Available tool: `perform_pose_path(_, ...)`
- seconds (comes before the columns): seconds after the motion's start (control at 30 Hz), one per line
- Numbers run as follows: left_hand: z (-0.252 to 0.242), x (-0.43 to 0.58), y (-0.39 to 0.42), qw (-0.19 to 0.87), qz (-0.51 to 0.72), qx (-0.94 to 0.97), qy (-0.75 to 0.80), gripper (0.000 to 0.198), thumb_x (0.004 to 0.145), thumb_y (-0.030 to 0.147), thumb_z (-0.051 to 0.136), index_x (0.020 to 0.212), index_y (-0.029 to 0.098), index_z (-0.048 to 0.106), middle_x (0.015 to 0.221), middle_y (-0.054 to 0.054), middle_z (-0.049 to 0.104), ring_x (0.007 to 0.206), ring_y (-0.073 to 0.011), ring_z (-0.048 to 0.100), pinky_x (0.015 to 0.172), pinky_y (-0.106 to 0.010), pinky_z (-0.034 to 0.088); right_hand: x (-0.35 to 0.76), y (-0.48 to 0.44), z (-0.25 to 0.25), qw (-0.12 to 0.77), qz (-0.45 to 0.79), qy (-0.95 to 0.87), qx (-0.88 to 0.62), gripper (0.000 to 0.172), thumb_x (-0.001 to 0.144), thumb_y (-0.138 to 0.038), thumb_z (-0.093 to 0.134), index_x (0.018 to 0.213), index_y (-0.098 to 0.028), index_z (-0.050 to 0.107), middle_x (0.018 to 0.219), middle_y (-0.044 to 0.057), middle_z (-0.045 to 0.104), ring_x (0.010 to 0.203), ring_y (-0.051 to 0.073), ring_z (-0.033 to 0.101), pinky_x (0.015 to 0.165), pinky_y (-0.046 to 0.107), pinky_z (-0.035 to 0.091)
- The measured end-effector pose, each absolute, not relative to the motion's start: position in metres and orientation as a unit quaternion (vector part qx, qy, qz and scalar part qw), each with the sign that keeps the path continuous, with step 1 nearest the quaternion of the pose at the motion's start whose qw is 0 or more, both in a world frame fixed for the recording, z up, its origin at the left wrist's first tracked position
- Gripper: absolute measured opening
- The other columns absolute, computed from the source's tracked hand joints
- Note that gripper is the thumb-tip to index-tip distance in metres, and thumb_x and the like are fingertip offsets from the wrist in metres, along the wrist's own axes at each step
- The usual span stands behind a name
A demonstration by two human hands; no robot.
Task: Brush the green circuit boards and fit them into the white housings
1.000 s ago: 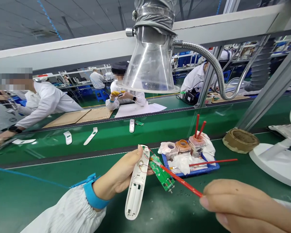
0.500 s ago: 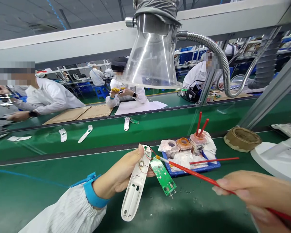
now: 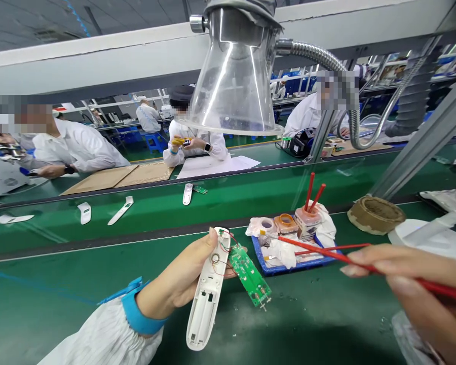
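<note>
My left hand grips a white plastic housing, its open side up with two long battery bays. Thin wires run from its upper end to a green circuit board, which hangs out at its right side near my fingertips. In my right hand is a thin red-handled brush, pinched between thumb and fingers. Its yellowish tip is over the blue tray, close to a whitish crusted jar, apart from the board. I cannot tell whether the tip touches anything there.
An orange-rimmed jar and a jar with red brushes stand in the tray. A brown tape roll sits right. White parts lie on the green belt. A clear fume hood hangs above. Co-workers sit beyond.
My right hand has drawn the brush tip off the circuit board's upper end and over the tray. The housing stays in my left hand. Parts on the belt have shifted left.
</note>
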State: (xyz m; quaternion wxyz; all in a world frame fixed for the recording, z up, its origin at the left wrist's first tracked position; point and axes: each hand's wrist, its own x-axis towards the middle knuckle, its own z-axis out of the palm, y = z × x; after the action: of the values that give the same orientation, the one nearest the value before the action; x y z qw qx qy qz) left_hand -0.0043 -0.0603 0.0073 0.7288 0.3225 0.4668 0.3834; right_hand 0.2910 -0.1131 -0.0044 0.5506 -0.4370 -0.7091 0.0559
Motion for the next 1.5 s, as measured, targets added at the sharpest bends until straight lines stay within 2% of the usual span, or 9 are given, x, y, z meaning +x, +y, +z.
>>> perform_pose_path(0.13, 0.002, -0.013, -0.060, 0.701, 0.424, 0.317, 0.477, 0.027, 0.080, 0.037, 0.061, 0.097, 0.016, 0.062, 0.075, -0.003, 0.065, 0.063, -0.0134, 0.063, 0.070, -0.030, 0.056, 0.283, -0.089, -0.031, 0.649, 0.318, -0.422, -0.547, 0.033, 0.070, -0.045, 0.071, 0.084, -0.017, 0.059, 0.068, 0.003, 0.067, 0.059, 0.017, 0.066, 0.055, 0.023, 0.058)
perform_pose_path(0.23, -0.002, -0.014, -0.060, 0.690, 0.420, 0.324, 0.493, 0.028, 0.082, 0.032, 0.059, 0.106, 0.017, 0.058, 0.089, -0.007, 0.069, 0.069, -0.0152, 0.065, 0.072, -0.031, 0.055, 0.266, -0.067, -0.063, 0.609, 0.530, -0.264, -0.528, 0.048, 0.051, -0.041, 0.085, 0.075, -0.013, 0.054, 0.069, 0.004, 0.067, 0.067, 0.018, 0.067, 0.066, 0.023, 0.059)
perform_pose_path(0.5, -0.002, -0.009, -0.061, 0.673, 0.381, 0.392, 0.498, 0.026, 0.081, 0.034, 0.058, 0.101, 0.018, 0.051, 0.101, -0.011, 0.069, 0.076, -0.0154, 0.063, 0.072, -0.030, 0.049, 0.274, -0.052, -0.090, 0.517, 0.606, -0.233, -0.557, 0.018, 0.087, -0.024, 0.059, 0.086, -0.006, 0.056, 0.084, 0.014, 0.067, 0.077, 0.019, 0.068, 0.070, 0.025, 0.059)
perform_pose_path(0.67, -0.007, -0.009, -0.060, 0.667, 0.381, 0.451, 0.455, 0.029, 0.084, 0.036, 0.055, 0.106, 0.020, 0.048, 0.111, -0.011, 0.066, 0.094, -0.0201, 0.060, 0.077, -0.032, 0.045, 0.289, -0.058, -0.084, 0.441, 0.652, -0.252, -0.562, 0.035, 0.087, -0.038, 0.057, 0.069, -0.008, 0.056, 0.054, 0.008, 0.061, 0.038, 0.009, 0.054, 0.031, 0.013, 0.040)
perform_pose_path(0.73, -0.010, -0.004, -0.059, 0.673, 0.380, 0.483, 0.411, 0.034, 0.082, 0.037, 0.057, 0.110, 0.021, 0.047, 0.111, -0.011, 0.065, 0.095, -0.0214, 0.060, 0.073, -0.031, 0.045, 0.275, -0.062, -0.081, 0.430, 0.679, -0.285, -0.522, 0.038, 0.081, -0.046, 0.062, 0.074, -0.009, 0.058, 0.060, 0.008, 0.063, 0.043, 0.010, 0.056, 0.036, 0.015, 0.043)
perform_pose_path(0.83, -0.012, 0.009, -0.056, 0.685, 0.355, 0.540, 0.336, 0.036, 0.081, 0.038, 0.060, 0.112, 0.023, 0.047, 0.113, -0.011, 0.064, 0.096, -0.0227, 0.060, 0.071, -0.030, 0.045, 0.243, -0.067, -0.073, 0.400, 0.750, -0.387, -0.357, 0.042, 0.080, -0.048, 0.062, 0.098, -0.011, 0.061, 0.099, 0.013, 0.064, 0.091, 0.018, 0.063, 0.079, 0.028, 0.053)
perform_pose_path(0.93, -0.013, 0.018, -0.052, 0.662, 0.331, 0.602, 0.300, 0.036, 0.082, 0.035, 0.059, 0.114, 0.026, 0.046, 0.122, -0.009, 0.058, 0.100, -0.0226, 0.059, 0.079, -0.033, 0.046, 0.221, -0.066, -0.068, 0.303, 0.816, -0.438, -0.224, 0.042, 0.085, -0.048, 0.056, 0.109, -0.013, 0.058, 0.113, 0.015, 0.058, 0.092, 0.020, 0.063, 0.077, 0.031, 0.052)
perform_pose_path(1.3, -0.032, 0.019, -0.038, 0.519, 0.399, 0.655, 0.378, 0.052, 0.083, 0.033, 0.058, 0.129, 0.031, 0.035, 0.105, -0.004, 0.060, 0.086, -0.0178, 0.059, 0.080, -0.032, 0.045, 0.218, -0.058, -0.073, 0.327, 0.757, -0.509, -0.246, 0.046, 0.076, -0.044, 0.068, 0.106, -0.012, 0.054, 0.091, 0.009, 0.061, 0.068, 0.014, 0.063, 0.058, 0.024, 0.051)
perform_pose_path(1.5, -0.041, 0.039, -0.038, 0.634, 0.482, 0.488, 0.358, 0.032, 0.082, 0.033, 0.059, 0.113, 0.028, 0.049, 0.092, 0.000, 0.059, 0.076, -0.0122, 0.054, 0.069, -0.025, 0.044, 0.204, -0.067, -0.059, 0.361, 0.613, -0.597, -0.371, 0.023, 0.081, -0.033, 0.063, 0.093, -0.015, 0.056, 0.079, 0.001, 0.058, 0.063, 0.008, 0.052, 0.055, 0.018, 0.040)
